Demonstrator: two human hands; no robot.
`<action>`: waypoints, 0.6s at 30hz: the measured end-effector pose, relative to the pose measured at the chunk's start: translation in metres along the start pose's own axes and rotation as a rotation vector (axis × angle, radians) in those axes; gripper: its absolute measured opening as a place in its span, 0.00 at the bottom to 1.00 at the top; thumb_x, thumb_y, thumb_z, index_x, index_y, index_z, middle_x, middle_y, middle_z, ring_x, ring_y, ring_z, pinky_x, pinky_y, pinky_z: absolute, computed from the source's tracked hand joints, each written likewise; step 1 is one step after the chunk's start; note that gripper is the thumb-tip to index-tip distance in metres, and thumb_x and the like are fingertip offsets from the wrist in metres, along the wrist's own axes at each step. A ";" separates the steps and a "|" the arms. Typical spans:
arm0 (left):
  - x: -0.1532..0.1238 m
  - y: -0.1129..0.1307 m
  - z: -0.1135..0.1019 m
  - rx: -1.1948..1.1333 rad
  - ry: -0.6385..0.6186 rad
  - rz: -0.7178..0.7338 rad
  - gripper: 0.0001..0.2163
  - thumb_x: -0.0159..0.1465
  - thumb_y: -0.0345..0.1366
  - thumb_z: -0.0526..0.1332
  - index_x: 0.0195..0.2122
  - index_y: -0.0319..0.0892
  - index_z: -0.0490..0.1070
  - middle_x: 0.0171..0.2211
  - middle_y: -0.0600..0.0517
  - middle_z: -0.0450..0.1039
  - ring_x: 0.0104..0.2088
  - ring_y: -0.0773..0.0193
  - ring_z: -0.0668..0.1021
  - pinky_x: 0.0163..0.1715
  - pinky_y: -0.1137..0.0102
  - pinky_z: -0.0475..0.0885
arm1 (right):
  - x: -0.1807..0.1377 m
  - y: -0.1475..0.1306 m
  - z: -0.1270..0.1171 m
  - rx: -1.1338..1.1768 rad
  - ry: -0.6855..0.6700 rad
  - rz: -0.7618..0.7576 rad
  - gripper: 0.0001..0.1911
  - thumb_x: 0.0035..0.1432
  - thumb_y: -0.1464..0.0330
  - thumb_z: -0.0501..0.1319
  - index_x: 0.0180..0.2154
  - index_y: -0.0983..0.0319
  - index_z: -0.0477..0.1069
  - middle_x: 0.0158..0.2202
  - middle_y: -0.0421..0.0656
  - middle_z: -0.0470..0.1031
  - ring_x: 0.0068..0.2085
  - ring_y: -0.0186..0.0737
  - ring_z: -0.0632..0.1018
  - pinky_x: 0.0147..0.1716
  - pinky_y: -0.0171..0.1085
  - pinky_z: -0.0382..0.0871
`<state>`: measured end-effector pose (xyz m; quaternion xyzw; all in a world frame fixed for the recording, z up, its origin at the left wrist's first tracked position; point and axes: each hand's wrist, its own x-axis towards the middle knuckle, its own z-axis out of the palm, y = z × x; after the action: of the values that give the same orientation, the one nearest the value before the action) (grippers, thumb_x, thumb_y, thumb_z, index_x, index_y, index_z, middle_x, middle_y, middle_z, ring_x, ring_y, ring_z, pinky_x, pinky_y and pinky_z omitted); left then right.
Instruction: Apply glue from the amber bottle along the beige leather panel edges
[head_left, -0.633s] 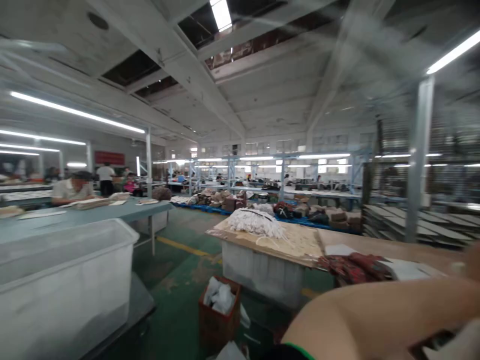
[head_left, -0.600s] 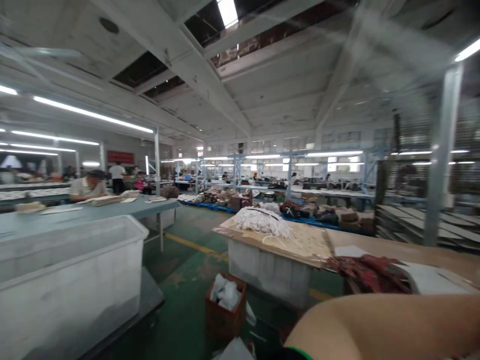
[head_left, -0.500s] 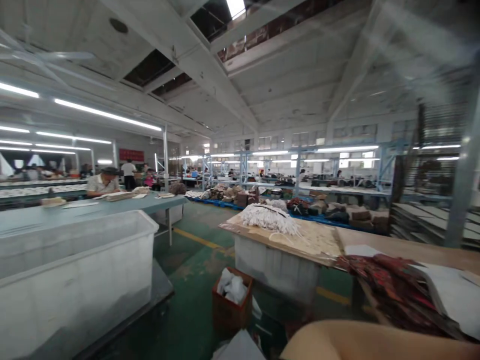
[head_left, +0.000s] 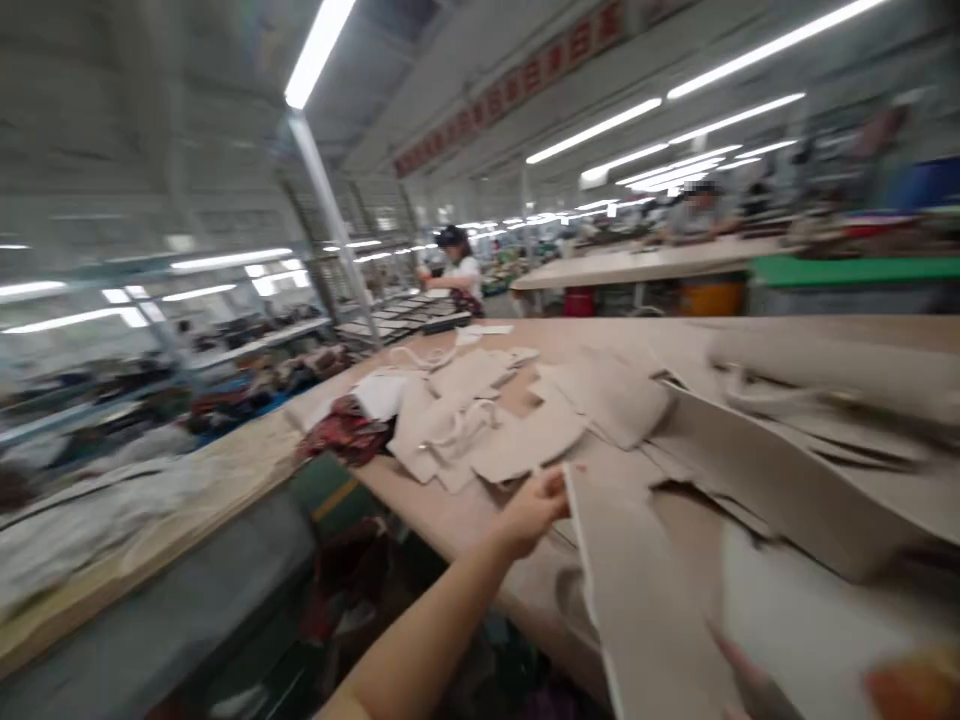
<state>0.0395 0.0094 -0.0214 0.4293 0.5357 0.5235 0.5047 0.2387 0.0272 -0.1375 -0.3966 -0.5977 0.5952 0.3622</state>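
You have one hand plainly in view, your left hand (head_left: 534, 508), its thumb and fingers pinching the upper left edge of one long beige panel (head_left: 652, 590), which slants down toward you over the near edge of the tan table (head_left: 442, 515). Low along the panel's right edge is a blur that may be your right hand (head_left: 739, 665); its state cannot be told. Beyond lie one red patterned cloth (head_left: 346, 428) and beige pieces (head_left: 529, 445) too overlapped to count. Two co-workers show clearly enough to count. Half a second ago you faced the large white bin, now out of view, and only your bare arm showed.
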 end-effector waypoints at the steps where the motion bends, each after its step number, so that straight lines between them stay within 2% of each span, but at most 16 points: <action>1: -0.001 -0.011 0.013 -0.097 0.025 -0.067 0.23 0.55 0.48 0.63 0.48 0.41 0.68 0.45 0.46 0.73 0.48 0.55 0.73 0.44 0.66 0.69 | -0.010 0.008 -0.017 0.002 0.105 0.028 0.24 0.55 0.51 0.58 0.51 0.50 0.63 0.49 0.45 0.69 0.49 0.48 0.71 0.41 0.46 0.72; 3: -0.008 -0.034 0.027 -0.285 -0.079 -0.276 0.25 0.56 0.52 0.60 0.48 0.41 0.67 0.46 0.44 0.73 0.46 0.54 0.75 0.42 0.64 0.70 | -0.022 0.017 -0.038 0.026 0.270 0.036 0.30 0.51 0.50 0.59 0.53 0.54 0.62 0.50 0.46 0.69 0.51 0.50 0.70 0.48 0.47 0.69; 4: -0.012 -0.045 0.030 -0.321 -0.089 -0.331 0.25 0.55 0.50 0.62 0.49 0.40 0.66 0.45 0.43 0.74 0.46 0.54 0.75 0.43 0.63 0.70 | -0.024 0.018 -0.043 0.045 0.329 0.019 0.32 0.50 0.50 0.58 0.54 0.56 0.62 0.52 0.47 0.68 0.53 0.51 0.69 0.51 0.47 0.66; 6: -0.018 -0.064 0.033 -0.272 -0.013 -0.321 0.29 0.51 0.44 0.66 0.52 0.40 0.62 0.43 0.43 0.75 0.43 0.53 0.77 0.42 0.62 0.72 | -0.024 0.017 -0.043 0.069 0.372 -0.014 0.34 0.49 0.52 0.58 0.55 0.60 0.61 0.54 0.48 0.67 0.56 0.50 0.66 0.56 0.46 0.60; 7: -0.019 -0.070 0.033 -0.205 0.037 -0.277 0.30 0.50 0.42 0.66 0.52 0.39 0.61 0.43 0.43 0.75 0.42 0.53 0.77 0.41 0.62 0.72 | -0.023 0.014 -0.042 0.091 0.358 -0.025 0.34 0.49 0.53 0.59 0.56 0.61 0.61 0.53 0.48 0.67 0.56 0.50 0.65 0.56 0.45 0.59; 9: -0.018 -0.071 0.033 0.009 0.127 -0.151 0.29 0.51 0.41 0.64 0.52 0.37 0.61 0.45 0.42 0.74 0.43 0.52 0.77 0.42 0.62 0.73 | -0.020 0.007 -0.036 0.172 0.293 -0.005 0.37 0.48 0.55 0.59 0.57 0.63 0.59 0.50 0.50 0.71 0.53 0.50 0.69 0.53 0.45 0.63; 11: -0.017 -0.058 0.035 0.304 0.196 -0.002 0.25 0.54 0.40 0.60 0.52 0.36 0.63 0.46 0.43 0.74 0.44 0.54 0.76 0.44 0.63 0.72 | -0.017 0.002 -0.031 0.274 0.226 0.071 0.43 0.45 0.55 0.60 0.60 0.66 0.52 0.42 0.50 0.75 0.42 0.49 0.76 0.42 0.45 0.72; 13: -0.017 -0.037 0.039 0.599 0.243 0.169 0.20 0.59 0.38 0.55 0.53 0.38 0.64 0.47 0.45 0.74 0.46 0.56 0.76 0.46 0.64 0.71 | -0.014 0.000 -0.027 0.330 0.191 0.158 0.46 0.44 0.56 0.60 0.61 0.67 0.47 0.38 0.48 0.76 0.31 0.46 0.77 0.27 0.41 0.73; 14: -0.018 -0.027 0.042 0.727 0.257 0.262 0.19 0.61 0.36 0.53 0.54 0.40 0.64 0.48 0.46 0.73 0.47 0.57 0.75 0.47 0.65 0.71 | -0.013 0.000 -0.026 0.326 0.188 0.170 0.45 0.43 0.57 0.61 0.61 0.67 0.49 0.37 0.48 0.77 0.30 0.45 0.77 0.24 0.40 0.72; 16: -0.017 -0.013 0.049 0.944 0.282 0.426 0.19 0.63 0.33 0.50 0.56 0.43 0.62 0.52 0.47 0.70 0.50 0.59 0.74 0.48 0.68 0.70 | -0.011 0.002 -0.023 0.279 0.193 0.136 0.39 0.42 0.60 0.61 0.57 0.64 0.57 0.38 0.46 0.76 0.31 0.44 0.77 0.27 0.39 0.72; 18: -0.010 -0.012 0.057 1.139 0.292 0.474 0.22 0.64 0.29 0.49 0.59 0.45 0.57 0.54 0.47 0.68 0.50 0.60 0.74 0.45 0.70 0.72 | -0.012 0.004 -0.024 0.213 0.209 0.087 0.31 0.42 0.62 0.61 0.50 0.63 0.66 0.36 0.46 0.77 0.33 0.45 0.77 0.30 0.40 0.72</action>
<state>0.0981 0.0060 -0.0291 0.6617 0.6839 0.3071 -0.0108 0.2655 0.0262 -0.1399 -0.4413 -0.4722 0.6260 0.4363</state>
